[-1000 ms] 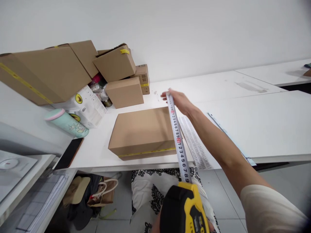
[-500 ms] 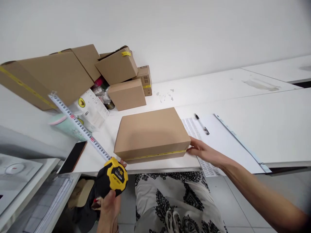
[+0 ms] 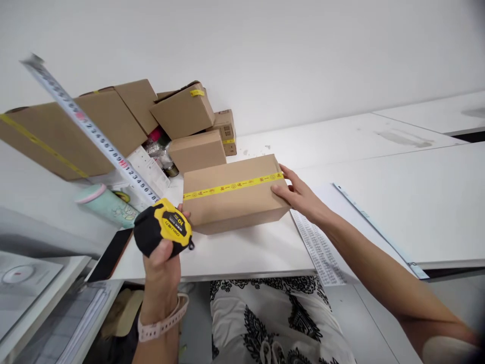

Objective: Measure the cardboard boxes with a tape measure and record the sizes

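Note:
My left hand (image 3: pixel 162 265) is closed around a black and yellow tape measure (image 3: pixel 163 228), its marked blade stretching out to the upper left. Fingertips of that hand show behind the case, by the left end of a brown cardboard box (image 3: pixel 235 205). At the box's right end, my right hand (image 3: pixel 297 194) grips it, thumb on the front face and fingers behind. A yellow printed strip of tape (image 3: pixel 233 187) runs along the face turned toward me. The box is tilted over the white table (image 3: pixel 227 260); whether its lower edge touches is unclear.
Several cardboard boxes (image 3: pixel 197 151) are stacked at the back left against the wall. A mint green tumbler (image 3: pixel 109 202) lies near a black flat object (image 3: pixel 109 253) at the left. Right of the box are printed sheets (image 3: pixel 318 253) and a blue-edged folder (image 3: pixel 375 227).
The box has been lifted and turned, bringing its taped face toward me. My left hand has risen with the tape measure, and my right hand has moved up the box's right end.

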